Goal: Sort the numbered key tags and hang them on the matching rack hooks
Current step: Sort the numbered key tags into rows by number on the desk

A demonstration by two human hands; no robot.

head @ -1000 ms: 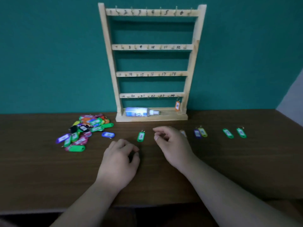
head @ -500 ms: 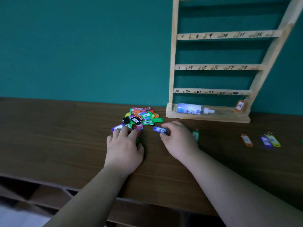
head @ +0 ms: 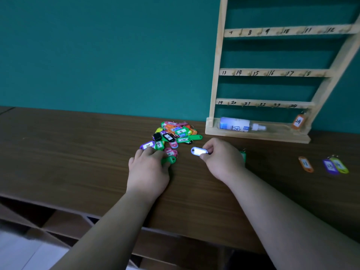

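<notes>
A heap of coloured numbered key tags (head: 175,135) lies on the brown table (head: 78,152), left of the wooden rack (head: 266,72) with numbered hooks. My right hand (head: 222,158) pinches a blue tag (head: 198,151) at its right end, just above the table beside the heap. My left hand (head: 150,168) lies on the near edge of the heap, its fingers curled over a green tag (head: 170,159). An orange tag 24 (head: 298,121) hangs on the rack's lowest rail. A green tag (head: 243,155) peeks out behind my right hand.
A white spray bottle (head: 240,124) lies in the rack's base tray. An orange tag (head: 305,164), a purple tag (head: 330,166) and a yellow-green tag (head: 340,165) lie on the table at the right. The table's front edge runs below my forearms.
My view swung left and closer to the heap. Both hands moved from the table's middle to the heap; my right hand took hold of the blue tag, my left settled on the heap's edge.
</notes>
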